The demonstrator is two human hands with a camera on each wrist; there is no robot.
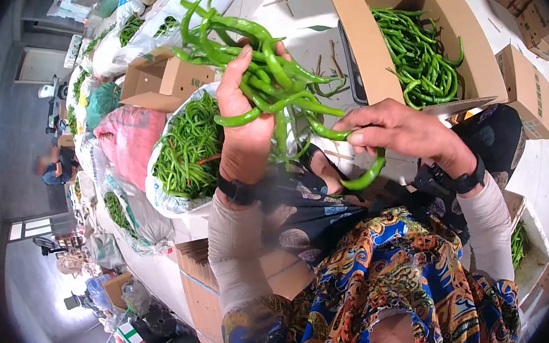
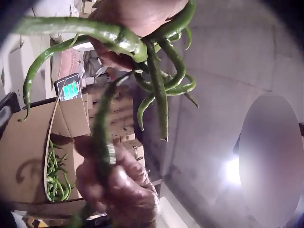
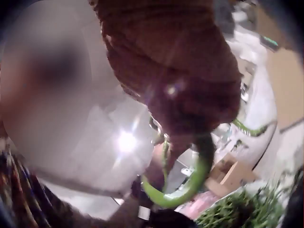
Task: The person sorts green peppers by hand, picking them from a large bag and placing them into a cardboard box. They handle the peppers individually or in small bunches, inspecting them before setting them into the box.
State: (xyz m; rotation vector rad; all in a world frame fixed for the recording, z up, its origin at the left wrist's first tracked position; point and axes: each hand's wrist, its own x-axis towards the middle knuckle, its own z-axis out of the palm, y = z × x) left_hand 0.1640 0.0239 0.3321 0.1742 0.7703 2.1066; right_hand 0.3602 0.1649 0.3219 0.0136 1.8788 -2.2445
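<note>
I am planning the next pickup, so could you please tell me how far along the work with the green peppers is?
Done: a cardboard box already holds a pile of peppers. In hand: the left hand grips a bunch, and the right hand pinches one curved pepper. Left: the open sack beside them is heaped with many more, so much seems to remain.

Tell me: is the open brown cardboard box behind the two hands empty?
No, the open brown cardboard box holds a pile of long green chilli peppers.
</note>
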